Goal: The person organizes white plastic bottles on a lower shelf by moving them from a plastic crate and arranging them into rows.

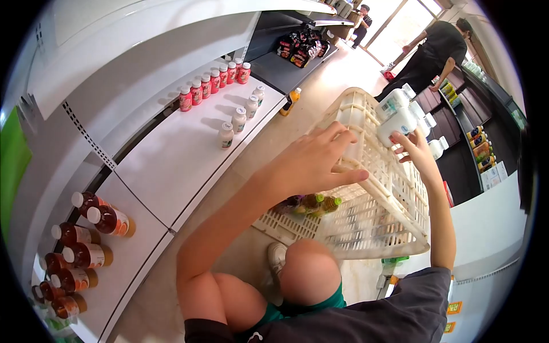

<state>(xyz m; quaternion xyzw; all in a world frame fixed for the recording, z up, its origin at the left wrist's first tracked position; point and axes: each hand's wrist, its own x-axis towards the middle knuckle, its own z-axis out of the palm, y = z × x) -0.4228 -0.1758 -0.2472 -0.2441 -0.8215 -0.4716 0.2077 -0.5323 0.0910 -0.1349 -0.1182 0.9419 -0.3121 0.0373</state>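
My right hand (416,153) has its thumb and fingers on a white bottle (398,127) at the far right side of a cream plastic crate (393,212). More white bottles (437,147) are grouped around it. Above the crate's near side, my left hand (323,160) has its fingers apart and holds nothing; whether it touches the rim I cannot tell. Several bottles with green caps (322,204) lie low by the crate, partly hidden by my left arm. On the white shelf (166,166) to the left stand small white bottles (239,120) in a row.
Pink bottles (215,81) line the back of the shelf, and large brown bottles (86,254) stand at its near end. An orange bottle (290,102) is on the floor beyond. One person (437,51) bends at the right shelves; another (361,26) is farther back.
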